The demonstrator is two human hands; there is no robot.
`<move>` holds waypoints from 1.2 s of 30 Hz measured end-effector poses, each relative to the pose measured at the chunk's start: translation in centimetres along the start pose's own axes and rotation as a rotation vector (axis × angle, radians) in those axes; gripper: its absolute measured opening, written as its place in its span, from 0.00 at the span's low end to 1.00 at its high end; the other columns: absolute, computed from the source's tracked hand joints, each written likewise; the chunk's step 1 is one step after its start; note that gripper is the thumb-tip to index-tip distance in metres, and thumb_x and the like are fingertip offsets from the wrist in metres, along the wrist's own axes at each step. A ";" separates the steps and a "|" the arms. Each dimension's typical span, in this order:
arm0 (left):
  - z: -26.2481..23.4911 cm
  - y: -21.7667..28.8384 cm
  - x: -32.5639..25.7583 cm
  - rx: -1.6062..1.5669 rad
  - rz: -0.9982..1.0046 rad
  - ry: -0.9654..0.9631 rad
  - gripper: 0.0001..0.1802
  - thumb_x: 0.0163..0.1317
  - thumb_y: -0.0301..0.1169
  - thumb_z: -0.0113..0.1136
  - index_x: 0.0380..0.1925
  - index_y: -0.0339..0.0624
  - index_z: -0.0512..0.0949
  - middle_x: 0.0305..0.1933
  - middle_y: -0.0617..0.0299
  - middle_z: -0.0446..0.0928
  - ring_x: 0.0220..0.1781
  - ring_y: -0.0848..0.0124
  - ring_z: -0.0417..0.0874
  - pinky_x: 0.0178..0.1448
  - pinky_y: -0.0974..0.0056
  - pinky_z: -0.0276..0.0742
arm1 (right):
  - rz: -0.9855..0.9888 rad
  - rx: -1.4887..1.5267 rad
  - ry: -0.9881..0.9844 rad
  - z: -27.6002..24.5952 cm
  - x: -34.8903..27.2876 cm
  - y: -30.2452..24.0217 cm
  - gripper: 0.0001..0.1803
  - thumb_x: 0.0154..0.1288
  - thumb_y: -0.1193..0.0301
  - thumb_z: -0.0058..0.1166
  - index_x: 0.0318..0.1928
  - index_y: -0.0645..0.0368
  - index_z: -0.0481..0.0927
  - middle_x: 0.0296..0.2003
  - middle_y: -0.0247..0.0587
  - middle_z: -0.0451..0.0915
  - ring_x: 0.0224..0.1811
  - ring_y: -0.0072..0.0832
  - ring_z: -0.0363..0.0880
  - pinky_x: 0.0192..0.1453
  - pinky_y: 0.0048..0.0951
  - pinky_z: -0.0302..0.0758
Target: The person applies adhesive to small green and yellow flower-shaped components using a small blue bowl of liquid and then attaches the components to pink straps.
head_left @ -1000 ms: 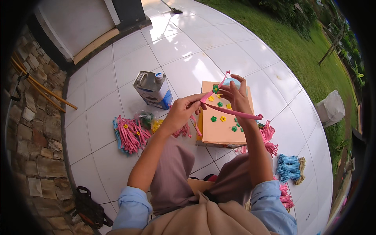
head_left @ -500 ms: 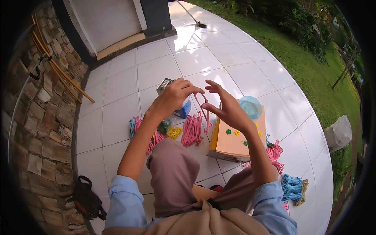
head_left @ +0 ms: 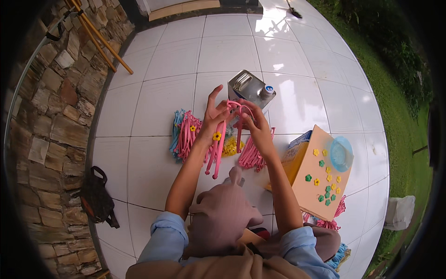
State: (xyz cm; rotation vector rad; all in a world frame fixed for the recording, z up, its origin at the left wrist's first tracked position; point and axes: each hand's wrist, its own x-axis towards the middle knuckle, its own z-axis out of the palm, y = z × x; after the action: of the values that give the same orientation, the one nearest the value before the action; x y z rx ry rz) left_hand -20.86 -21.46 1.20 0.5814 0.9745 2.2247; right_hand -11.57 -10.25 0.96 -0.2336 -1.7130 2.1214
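Observation:
My left hand [head_left: 213,122] is closed round the top of a pink rubber flip-flop strap [head_left: 218,158], its index finger raised. The strap hangs with knobbed ends down, and a yellow flower [head_left: 217,136] with a dark centre shows on it. Right beside it, my right hand [head_left: 258,130] pinches a pink looped part that joins the two hands; fingers partly hide it. Under the hands lie yellow pieces [head_left: 232,147] in a clear bag. A bundle of pink straps [head_left: 253,153] is right of them, and pink and blue straps [head_left: 188,132] are on the left.
A metal can [head_left: 248,88] with a blue cap stands beyond my hands. On the right, a cardboard box [head_left: 302,195] carries yellow and green flowers and a blue bowl [head_left: 341,153]. A black bag [head_left: 98,197] lies by the stone wall [head_left: 55,153].
The view has shifted, bringing the box top into fuller sight. My right hand, open beside the strap before, now grips it too. The yellow flower on the hanging strap now shows.

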 end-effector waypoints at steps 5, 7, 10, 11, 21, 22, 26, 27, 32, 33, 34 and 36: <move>-7.4 -2.1 -1.9 0.228 0.128 0.464 0.23 0.67 0.34 0.46 0.61 0.52 0.58 0.44 0.63 0.66 0.49 0.73 0.72 0.55 0.60 0.74 | 0.281 -0.037 -0.114 3.8 0.6 9.6 0.34 0.67 0.72 0.45 0.66 0.53 0.40 0.53 0.56 0.63 0.42 0.31 0.77 0.45 0.28 0.76; -12.0 -3.3 -2.3 0.384 0.092 0.565 0.21 0.68 0.34 0.45 0.60 0.51 0.60 0.43 0.64 0.65 0.44 0.75 0.70 0.56 0.60 0.74 | 0.374 0.007 -0.109 5.1 1.2 13.5 0.35 0.66 0.76 0.42 0.66 0.54 0.39 0.53 0.56 0.64 0.44 0.32 0.76 0.45 0.30 0.76; -17.9 -4.2 -2.5 0.545 0.102 0.648 0.17 0.68 0.31 0.42 0.56 0.45 0.66 0.42 0.65 0.68 0.40 0.77 0.68 0.53 0.63 0.71 | 0.394 -0.042 -0.129 7.3 2.1 18.6 0.35 0.64 0.81 0.39 0.67 0.50 0.40 0.56 0.51 0.61 0.49 0.29 0.72 0.48 0.28 0.74; -19.1 -4.1 -2.3 0.769 0.131 0.606 0.17 0.67 0.29 0.42 0.56 0.45 0.66 0.40 0.64 0.69 0.39 0.75 0.67 0.52 0.64 0.71 | 0.318 -0.132 -0.163 7.6 2.6 20.0 0.37 0.62 0.84 0.38 0.67 0.54 0.38 0.57 0.55 0.61 0.51 0.33 0.72 0.51 0.28 0.72; -16.5 -4.4 -2.6 1.193 0.383 0.676 0.10 0.66 0.25 0.44 0.44 0.36 0.72 0.45 0.57 0.74 0.49 0.66 0.74 0.55 0.65 0.69 | 0.060 -0.489 -0.022 4.8 0.5 15.9 0.24 0.61 0.78 0.45 0.59 0.62 0.64 0.58 0.53 0.64 0.60 0.42 0.65 0.61 0.34 0.64; -15.1 -5.5 -3.0 1.165 0.372 0.648 0.10 0.66 0.25 0.44 0.44 0.36 0.72 0.45 0.57 0.74 0.49 0.66 0.74 0.55 0.65 0.69 | 0.105 -0.399 0.166 3.6 -0.5 14.4 0.17 0.64 0.78 0.44 0.53 0.61 0.71 0.50 0.46 0.72 0.52 0.32 0.73 0.54 0.28 0.70; -9.2 -12.0 -3.3 0.759 0.034 0.180 0.11 0.65 0.23 0.43 0.44 0.37 0.72 0.43 0.55 0.74 0.45 0.64 0.78 0.49 0.62 0.73 | 0.187 -0.304 0.691 -4.4 -4.5 16.8 0.09 0.65 0.77 0.45 0.44 0.65 0.72 0.37 0.41 0.75 0.40 0.22 0.74 0.45 0.23 0.71; -8.4 -14.2 -3.1 0.748 0.024 0.159 0.11 0.65 0.23 0.43 0.44 0.37 0.72 0.43 0.55 0.74 0.45 0.64 0.78 0.49 0.62 0.73 | 0.187 -0.313 0.715 -5.6 -5.3 17.7 0.09 0.65 0.77 0.45 0.44 0.65 0.72 0.37 0.41 0.75 0.40 0.22 0.74 0.45 0.23 0.71; -8.4 -23.9 -3.2 1.126 -0.084 -0.032 0.18 0.59 0.18 0.43 0.50 0.39 0.69 0.44 0.49 0.73 0.44 0.58 0.77 0.49 0.61 0.73 | 0.455 -0.652 0.687 -7.1 -6.1 21.4 0.18 0.59 0.77 0.53 0.49 0.64 0.66 0.36 0.45 0.75 0.36 0.27 0.75 0.40 0.26 0.71; -8.5 -24.8 -3.3 1.105 -0.187 -0.026 0.19 0.60 0.18 0.42 0.52 0.40 0.67 0.45 0.51 0.74 0.44 0.59 0.78 0.49 0.60 0.73 | 0.463 -0.651 0.705 -7.3 -5.9 21.8 0.18 0.59 0.77 0.53 0.49 0.64 0.66 0.36 0.45 0.75 0.36 0.27 0.75 0.40 0.26 0.71; -8.3 -25.1 -3.1 1.103 -0.198 -0.042 0.19 0.60 0.18 0.42 0.52 0.40 0.67 0.45 0.51 0.74 0.44 0.59 0.78 0.49 0.60 0.73 | 0.404 -0.714 0.699 -7.5 -5.7 22.0 0.20 0.58 0.77 0.53 0.50 0.64 0.64 0.36 0.46 0.75 0.36 0.28 0.75 0.40 0.27 0.71; -7.8 -25.4 -2.6 0.929 -0.223 0.032 0.19 0.60 0.19 0.42 0.52 0.40 0.68 0.44 0.52 0.74 0.43 0.61 0.78 0.49 0.61 0.73 | 0.351 -0.776 0.704 -7.8 -5.8 22.0 0.22 0.58 0.78 0.53 0.52 0.63 0.62 0.36 0.46 0.74 0.35 0.30 0.75 0.40 0.28 0.71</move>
State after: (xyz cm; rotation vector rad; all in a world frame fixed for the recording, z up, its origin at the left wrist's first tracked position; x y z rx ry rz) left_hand -14.38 -13.72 -23.49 0.7695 1.9833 1.4958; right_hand -7.87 -9.30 -22.76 -1.3877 -1.9944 1.1786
